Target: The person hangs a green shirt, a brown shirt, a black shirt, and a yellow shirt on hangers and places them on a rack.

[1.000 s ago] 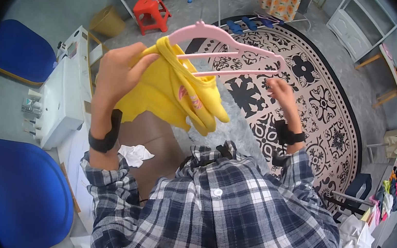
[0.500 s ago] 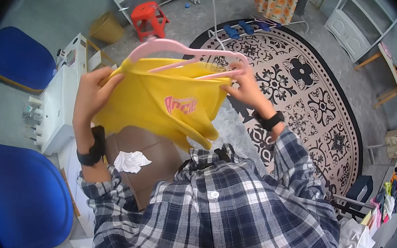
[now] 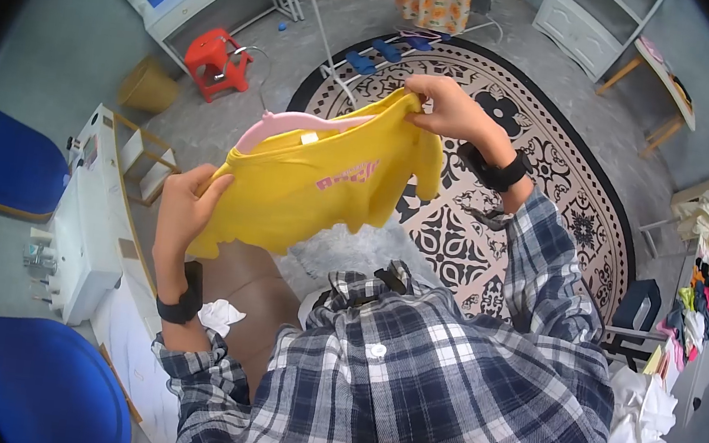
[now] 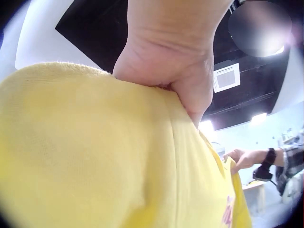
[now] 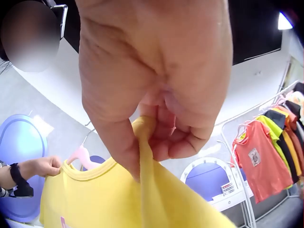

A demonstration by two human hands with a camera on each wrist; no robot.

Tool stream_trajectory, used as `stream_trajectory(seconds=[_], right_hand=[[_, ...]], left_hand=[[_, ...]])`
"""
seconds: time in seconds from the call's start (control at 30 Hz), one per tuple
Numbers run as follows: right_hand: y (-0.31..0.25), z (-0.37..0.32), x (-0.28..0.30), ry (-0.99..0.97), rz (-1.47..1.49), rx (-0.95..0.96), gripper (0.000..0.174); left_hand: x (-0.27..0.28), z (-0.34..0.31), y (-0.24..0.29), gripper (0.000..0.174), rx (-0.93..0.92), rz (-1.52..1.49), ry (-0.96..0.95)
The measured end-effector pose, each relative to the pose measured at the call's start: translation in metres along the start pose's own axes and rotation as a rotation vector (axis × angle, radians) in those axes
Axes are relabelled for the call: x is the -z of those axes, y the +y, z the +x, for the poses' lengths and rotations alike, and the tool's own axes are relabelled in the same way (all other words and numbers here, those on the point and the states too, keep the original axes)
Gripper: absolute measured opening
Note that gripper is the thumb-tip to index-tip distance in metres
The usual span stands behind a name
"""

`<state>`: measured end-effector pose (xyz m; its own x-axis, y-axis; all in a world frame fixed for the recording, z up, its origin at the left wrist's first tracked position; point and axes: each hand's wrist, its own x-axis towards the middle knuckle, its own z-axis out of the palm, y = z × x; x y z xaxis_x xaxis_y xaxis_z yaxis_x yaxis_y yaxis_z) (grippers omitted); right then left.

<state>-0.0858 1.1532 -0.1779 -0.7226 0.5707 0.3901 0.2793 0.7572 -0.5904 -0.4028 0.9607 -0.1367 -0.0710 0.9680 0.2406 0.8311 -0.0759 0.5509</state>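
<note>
A yellow shirt (image 3: 305, 194) with pink lettering hangs stretched between both hands, a pink hanger (image 3: 277, 130) inside its neck and the metal hook standing up. My left hand (image 3: 186, 207) pinches the shirt at its left shoulder. At the other shoulder, raised higher, my right hand (image 3: 454, 115) pinches the cloth. In the right wrist view the thumb and fingers of the right hand (image 5: 156, 95) grip a fold of the shirt (image 5: 104, 194), and the hanger (image 5: 81, 157) shows at the neckline. The left wrist view shows the left hand (image 4: 166, 61) against the yellow cloth (image 4: 95, 152).
A white cloth (image 3: 221, 317) lies on a brown surface below the shirt. A sink (image 3: 85, 243) and blue chairs (image 3: 15, 165) are at the left. Ahead stand a red stool (image 3: 215, 61) and a clothes rack; a patterned rug (image 3: 457, 242) covers the floor. Clothes (image 3: 699, 305) hang at the right.
The right hand, off the shirt at first, has taken hold of its right shoulder and lifted it. The shirt has spread out over the hanger, covering its right end. The view has shifted.
</note>
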Motion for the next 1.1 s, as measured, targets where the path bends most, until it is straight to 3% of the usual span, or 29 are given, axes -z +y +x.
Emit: stream_trajectory(seconds=[0.07, 0.13, 0.2, 0.33, 0.4, 0.57, 0.67, 0.73, 0.77, 0.83, 1.0, 1.1], right_hand=[[0.011, -0.01, 0.015, -0.127, -0.122, -0.03, 0.017], [0.019, -0.02, 0.026, -0.103, -0.161, 0.041, 0.018], [0.024, -0.027, 0.039, -0.049, -0.204, 0.069, 0.022], [0.044, -0.028, 0.064, -0.109, -0.336, -0.065, 0.028], [0.052, -0.029, 0.071, -0.105, -0.344, -0.089, 0.028], [0.08, -0.028, 0.087, -0.062, -0.375, -0.082, 0.018], [0.095, -0.021, 0.096, -0.041, -0.416, -0.108, 0.011], [0.116, -0.013, 0.101, -0.009, -0.435, -0.082, 0.01], [0.125, -0.012, 0.104, -0.05, -0.444, -0.174, 0.01], [0.147, -0.009, 0.113, -0.062, -0.499, -0.197, 0.015], [0.191, 0.034, 0.143, -0.034, -0.651, -0.127, 0.021], [0.216, 0.071, 0.17, -0.014, -0.609, -0.28, 0.024]], left_hand=[[-0.005, 0.009, 0.012, 0.021, -0.043, 0.099, -0.001], [-0.014, 0.016, 0.019, 0.02, -0.045, 0.018, 0.117], [-0.026, 0.026, 0.023, 0.019, -0.035, -0.015, 0.095], [-0.053, 0.056, 0.024, 0.018, -0.121, -0.021, -0.138], [-0.065, 0.073, 0.026, 0.017, -0.267, 0.11, -0.187], [-0.088, 0.116, 0.037, 0.017, -0.25, -0.005, -0.097], [-0.104, 0.144, 0.03, 0.017, -0.272, 0.078, -0.142], [-0.114, 0.171, 0.025, 0.017, -0.44, 0.116, -0.138], [-0.115, 0.182, 0.026, 0.017, -0.458, 0.108, -0.139], [-0.109, 0.204, 0.034, 0.016, -0.342, 0.005, -0.057], [-0.131, 0.274, 0.031, 0.014, -0.378, -0.047, 0.031], [-0.156, 0.327, 0.015, 0.014, -0.474, -0.018, -0.129]])
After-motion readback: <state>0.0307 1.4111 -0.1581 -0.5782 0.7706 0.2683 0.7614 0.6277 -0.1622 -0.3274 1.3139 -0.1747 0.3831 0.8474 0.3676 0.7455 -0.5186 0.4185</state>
